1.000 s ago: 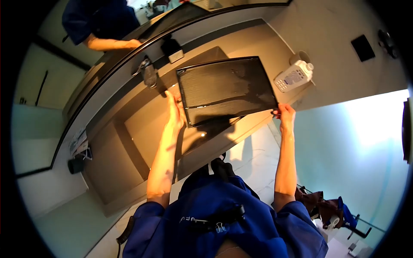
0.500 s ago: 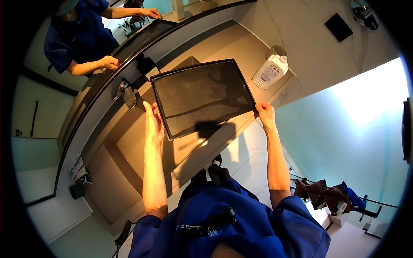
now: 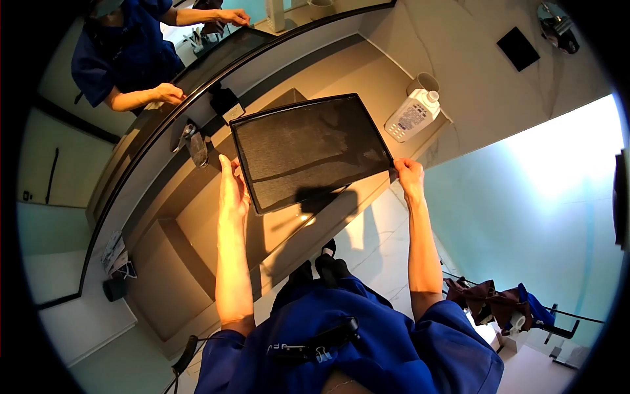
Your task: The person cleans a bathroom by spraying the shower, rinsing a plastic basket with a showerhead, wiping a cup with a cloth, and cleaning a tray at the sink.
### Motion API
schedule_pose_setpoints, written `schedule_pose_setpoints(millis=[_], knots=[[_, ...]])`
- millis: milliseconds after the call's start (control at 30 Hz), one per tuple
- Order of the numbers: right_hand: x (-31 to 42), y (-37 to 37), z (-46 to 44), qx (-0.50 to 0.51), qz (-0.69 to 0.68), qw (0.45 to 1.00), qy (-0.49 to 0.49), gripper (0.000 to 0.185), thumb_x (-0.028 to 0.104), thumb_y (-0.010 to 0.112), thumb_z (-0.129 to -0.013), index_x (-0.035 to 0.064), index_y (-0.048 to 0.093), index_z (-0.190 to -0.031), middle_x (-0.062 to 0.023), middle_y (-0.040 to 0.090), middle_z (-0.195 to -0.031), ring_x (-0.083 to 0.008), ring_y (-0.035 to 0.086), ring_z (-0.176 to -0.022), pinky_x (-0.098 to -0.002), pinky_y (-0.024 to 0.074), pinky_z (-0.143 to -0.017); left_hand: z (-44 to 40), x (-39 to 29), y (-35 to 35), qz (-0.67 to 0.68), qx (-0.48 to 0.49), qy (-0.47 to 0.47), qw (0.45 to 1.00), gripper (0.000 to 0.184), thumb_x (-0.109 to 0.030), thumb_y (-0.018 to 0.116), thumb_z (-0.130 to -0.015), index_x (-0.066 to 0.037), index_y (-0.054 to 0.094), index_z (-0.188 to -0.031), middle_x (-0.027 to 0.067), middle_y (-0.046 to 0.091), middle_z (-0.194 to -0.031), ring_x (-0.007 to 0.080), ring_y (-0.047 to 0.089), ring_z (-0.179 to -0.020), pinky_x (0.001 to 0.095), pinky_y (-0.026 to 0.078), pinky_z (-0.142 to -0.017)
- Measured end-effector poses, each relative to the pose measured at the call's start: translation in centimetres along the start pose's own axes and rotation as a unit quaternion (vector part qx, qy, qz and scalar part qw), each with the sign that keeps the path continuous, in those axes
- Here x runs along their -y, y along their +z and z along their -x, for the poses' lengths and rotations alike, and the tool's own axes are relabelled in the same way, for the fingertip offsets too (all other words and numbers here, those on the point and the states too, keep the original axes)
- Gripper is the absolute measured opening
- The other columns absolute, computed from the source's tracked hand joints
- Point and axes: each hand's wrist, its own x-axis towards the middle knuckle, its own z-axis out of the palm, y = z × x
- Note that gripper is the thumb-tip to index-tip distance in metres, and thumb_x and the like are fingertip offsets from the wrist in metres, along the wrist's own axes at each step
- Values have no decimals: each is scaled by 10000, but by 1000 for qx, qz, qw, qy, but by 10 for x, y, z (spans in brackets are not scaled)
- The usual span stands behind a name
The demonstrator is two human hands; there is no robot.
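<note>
A black rectangular tray [image 3: 308, 151] with a raised rim and wet-looking streaks is held between my hands above the sink counter. My left hand [image 3: 234, 187] supports its left edge, thumb up along the side and the other fingers partly behind it. At the lower right corner, my right hand [image 3: 408, 174] pinches the rim. Beneath the tray lies the brown basin [image 3: 197, 217], partly hidden by it. The faucet [image 3: 195, 143] stands left of the tray, and a white bottle [image 3: 412, 117] with a printed label is to its right.
Behind the bottle is a round cup [image 3: 425, 83]. A dark dispenser [image 3: 225, 102] stands near the faucet. The mirror [image 3: 59, 230] runs along the left and shows a reflected person. A dark cup [image 3: 114, 289] sits at the lower left; cloths [image 3: 489, 301] hang at the lower right.
Over the last second the tray and both hands have shifted left in view, and the view has turned. Since the middle frame almost nothing has moved.
</note>
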Motion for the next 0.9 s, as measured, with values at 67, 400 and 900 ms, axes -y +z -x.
schedule_pose_setpoints(millis=[67, 400, 900], knots=[[4, -1, 1, 14, -3, 1000, 9, 295, 251, 616, -777, -28, 665, -858, -103, 617, -659, -163, 574, -655, -308, 456, -629, 6, -4, 11, -8, -31, 7, 999, 573, -570, 335, -906, -76, 526, -1123, 93, 587, -1080, 242, 557, -953, 379, 464, -831], [-12, 13, -8, 34, -20, 999, -19, 248, 207, 614, -799, -29, 667, -855, -40, 596, -650, -107, 534, -574, -246, 419, -531, 5, 24, 32, -2, -141, 83, 987, 457, -470, 331, -950, -73, 514, -1085, 73, 591, -957, 201, 564, -823, 336, 486, -728], [7, 2, -3, 0, -60, 997, -55, 238, 188, 610, -821, -34, 655, -892, -34, 602, -708, -102, 525, -597, -248, 435, -536, -55, 101, -33, 174, -96, 25, 980, 490, -523, 284, -940, -129, 570, -882, 27, 610, -745, 169, 568, -611, 303, 476, -509]])
